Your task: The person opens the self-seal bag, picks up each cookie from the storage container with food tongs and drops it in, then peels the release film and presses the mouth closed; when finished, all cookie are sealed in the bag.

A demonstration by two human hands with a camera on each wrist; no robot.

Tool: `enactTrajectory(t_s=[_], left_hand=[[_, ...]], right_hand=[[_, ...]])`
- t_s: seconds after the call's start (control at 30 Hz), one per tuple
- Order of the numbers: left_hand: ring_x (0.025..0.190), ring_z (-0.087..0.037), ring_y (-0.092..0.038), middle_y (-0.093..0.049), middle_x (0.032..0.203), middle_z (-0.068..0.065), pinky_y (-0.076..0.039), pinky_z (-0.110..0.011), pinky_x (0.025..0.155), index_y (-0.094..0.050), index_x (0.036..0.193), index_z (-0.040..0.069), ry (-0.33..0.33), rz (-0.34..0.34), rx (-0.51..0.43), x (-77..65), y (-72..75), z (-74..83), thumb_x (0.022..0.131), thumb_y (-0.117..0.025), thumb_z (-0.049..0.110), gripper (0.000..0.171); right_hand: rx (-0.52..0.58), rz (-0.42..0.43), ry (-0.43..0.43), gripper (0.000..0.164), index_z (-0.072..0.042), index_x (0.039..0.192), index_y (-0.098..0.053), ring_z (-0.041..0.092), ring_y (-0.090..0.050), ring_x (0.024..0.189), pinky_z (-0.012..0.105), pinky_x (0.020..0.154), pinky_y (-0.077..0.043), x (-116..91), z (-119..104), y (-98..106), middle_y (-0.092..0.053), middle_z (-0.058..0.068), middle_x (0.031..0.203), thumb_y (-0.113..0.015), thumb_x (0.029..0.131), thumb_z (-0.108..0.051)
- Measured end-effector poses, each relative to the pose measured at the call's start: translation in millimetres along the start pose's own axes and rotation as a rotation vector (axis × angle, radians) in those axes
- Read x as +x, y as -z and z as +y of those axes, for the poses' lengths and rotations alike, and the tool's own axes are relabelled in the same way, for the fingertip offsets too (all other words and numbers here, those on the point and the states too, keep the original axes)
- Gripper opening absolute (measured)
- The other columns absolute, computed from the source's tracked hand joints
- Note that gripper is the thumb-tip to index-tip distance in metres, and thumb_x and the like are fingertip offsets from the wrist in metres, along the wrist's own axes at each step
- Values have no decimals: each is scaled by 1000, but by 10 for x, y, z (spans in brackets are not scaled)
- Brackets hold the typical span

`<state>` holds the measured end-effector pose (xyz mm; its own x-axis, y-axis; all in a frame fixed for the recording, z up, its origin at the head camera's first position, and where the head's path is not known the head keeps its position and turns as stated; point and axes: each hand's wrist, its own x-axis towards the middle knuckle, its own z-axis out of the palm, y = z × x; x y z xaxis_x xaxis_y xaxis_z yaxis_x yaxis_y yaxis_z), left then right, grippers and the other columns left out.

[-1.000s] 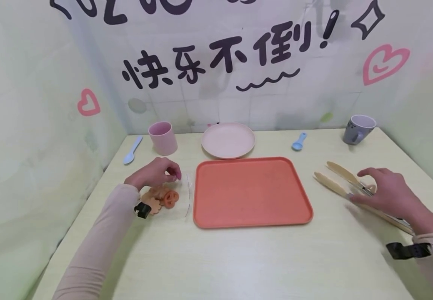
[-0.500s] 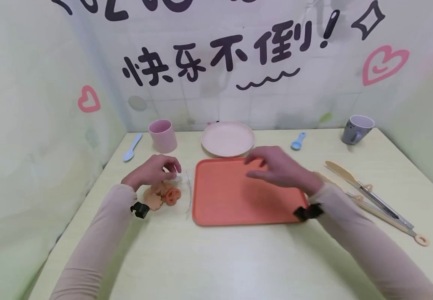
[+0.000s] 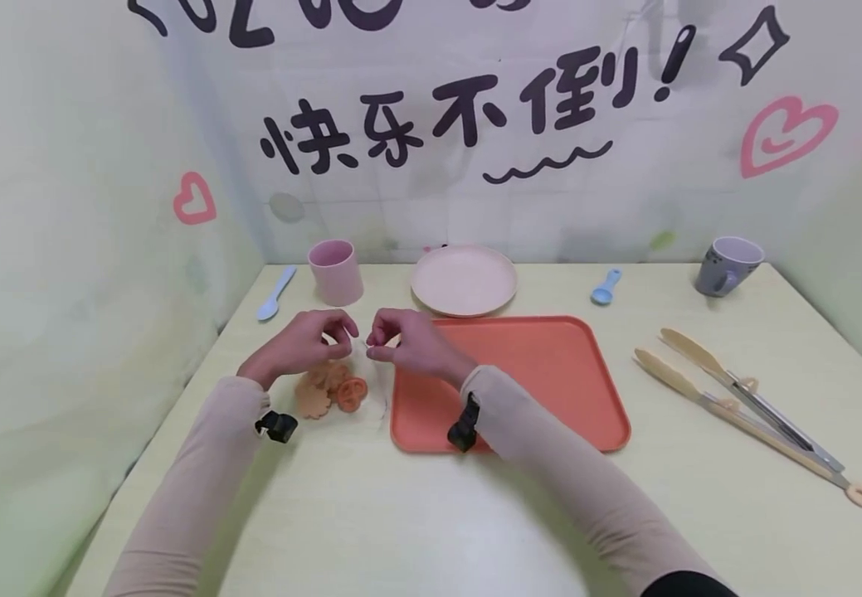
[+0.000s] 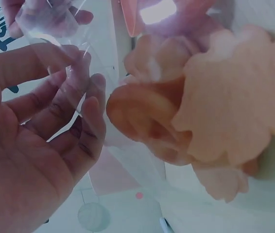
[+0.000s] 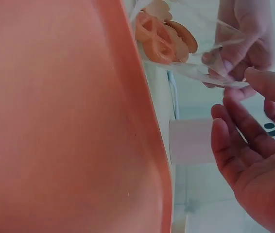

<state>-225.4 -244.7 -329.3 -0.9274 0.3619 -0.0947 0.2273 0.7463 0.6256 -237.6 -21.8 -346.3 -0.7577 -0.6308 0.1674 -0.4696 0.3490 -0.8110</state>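
My left hand (image 3: 299, 342) pinches the upper edge of a clear plastic bag (image 4: 60, 29) between thumb and forefinger. Opposite it, my right hand (image 3: 417, 340) pinches the same edge close to its corner, with the other fingers loosely bent in the right wrist view. Inside the bag lie several biscuits: a pale flower-shaped biscuit (image 4: 234, 97) and an orange pretzel-shaped biscuit (image 3: 352, 394) show most plainly. The bag rests on the table, left of an orange tray (image 3: 535, 381), and my right forearm crosses over that tray.
Behind stand a pink cup (image 3: 337, 274), a pink plate (image 3: 464, 280) and a grey mug (image 3: 729, 267). Blue spoons lie at the back left (image 3: 277, 294) and back right: a small measuring spoon (image 3: 606, 288). Tongs (image 3: 744, 406) lie spread on the right.
My right hand has left the tongs, swung left over the tray and taken hold of the bag's edge. The tongs stay on the table. My left hand stays at the bag.
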Motion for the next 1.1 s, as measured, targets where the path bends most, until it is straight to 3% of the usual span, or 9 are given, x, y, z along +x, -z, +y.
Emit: enactTrajectory(t_s=[0.13,0.27,0.33,0.43,0.6,0.9,1.1], left_hand=[[93,-24,-61,-65,98,-13,-52,-28,78,-56,104,2,16,8,-18,1,-12,3,91,-67,7,18],[95,-24,-61,-63,98,-13,-51,-28,77,-54,97,4,6,15,-15,-10,-21,-21,91,-66,8,14],[95,-24,-61,-64,97,-12,-51,-28,77,-55,96,5,1,23,-20,-25,-26,-34,91,-67,8,13],[95,-23,-61,-65,98,-10,-51,-29,78,-56,99,6,6,24,-45,-57,-33,-53,92,-68,10,14],[98,-21,-60,-67,102,-10,-49,-30,84,-61,116,3,2,-10,-112,-75,-51,-92,95,-66,17,25],[103,-23,-60,-72,110,-10,-50,-32,91,-71,111,11,-8,-85,-176,-53,-54,-131,100,-62,23,19],[101,-24,-59,-71,110,-13,-49,-32,89,-70,112,13,13,-94,-195,-54,-53,-140,100,-62,27,20]], right_hand=[[-44,-15,69,9,-11,89,-64,12,-64,91,31,82,-55,1,14,-63,-66,-1,87,-73,89,-7],[-45,17,84,6,-6,91,-69,20,-68,84,28,75,-56,9,63,-103,-71,6,85,-67,91,0],[26,34,44,7,-3,93,-69,28,-70,82,25,69,-54,11,86,-123,-73,9,85,-65,92,2],[183,40,-33,5,-2,95,-66,36,-71,85,34,69,-58,3,87,-149,-73,12,86,-64,93,2],[341,45,-117,8,-3,94,-54,23,-71,78,49,75,-57,-1,42,-182,-74,17,89,-61,96,1],[388,76,-126,12,-4,95,-47,16,-72,74,43,69,-55,9,14,-211,-76,22,92,-57,99,1],[333,125,-24,12,-2,88,-55,19,-69,71,25,60,-50,-18,46,-205,-74,20,88,-58,96,5]])
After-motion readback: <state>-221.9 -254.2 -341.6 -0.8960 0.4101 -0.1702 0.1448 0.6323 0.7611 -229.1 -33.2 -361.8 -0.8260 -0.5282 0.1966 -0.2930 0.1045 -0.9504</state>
